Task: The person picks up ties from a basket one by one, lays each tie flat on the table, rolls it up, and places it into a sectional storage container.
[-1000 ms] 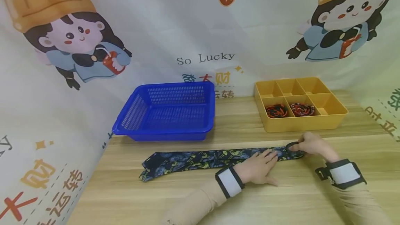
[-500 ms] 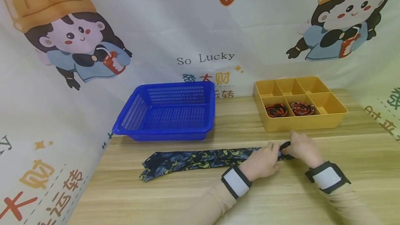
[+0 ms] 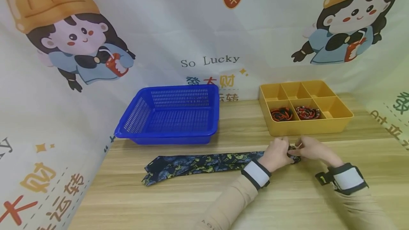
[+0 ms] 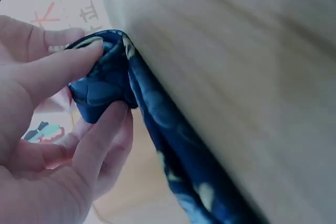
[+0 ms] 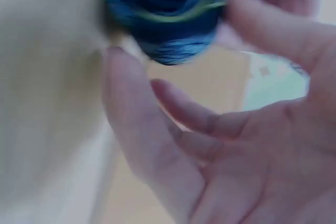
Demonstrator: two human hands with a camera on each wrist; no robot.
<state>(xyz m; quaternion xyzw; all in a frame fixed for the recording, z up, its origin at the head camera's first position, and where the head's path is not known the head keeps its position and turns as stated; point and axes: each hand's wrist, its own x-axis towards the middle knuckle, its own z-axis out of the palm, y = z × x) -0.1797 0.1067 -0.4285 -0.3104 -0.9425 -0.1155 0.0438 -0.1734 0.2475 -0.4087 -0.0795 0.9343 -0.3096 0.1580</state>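
A dark blue necktie (image 3: pixel 207 163) with a yellow-green pattern stretches across the wooden table, its two pointed ends to the left. Its right end is wound into a small coil (image 4: pixel 102 90). My left hand (image 3: pixel 277 154) pinches this coil between thumb and fingers from the left. On the other side my right hand (image 3: pixel 316 151) holds the coil as well, thumb against its edge in the right wrist view. From the coil, the folded strip runs off at a slant in the left wrist view. In the head view the hands partly hide the coil.
Behind the hands stands a yellow divided box (image 3: pixel 310 129). Two of its front compartments hold rolled fabric, one roll black and orange (image 3: pixel 281 114), the other red and dark (image 3: pixel 307 113). A blue perforated basket (image 3: pixel 174 140) is at the back left, near the printed backdrop (image 3: pixel 159 45).
My left hand has gone from lying flat on the necktie to pinching its coil, moving right. My right hand shifted left, then drew back slightly; the coil has moved a little left.
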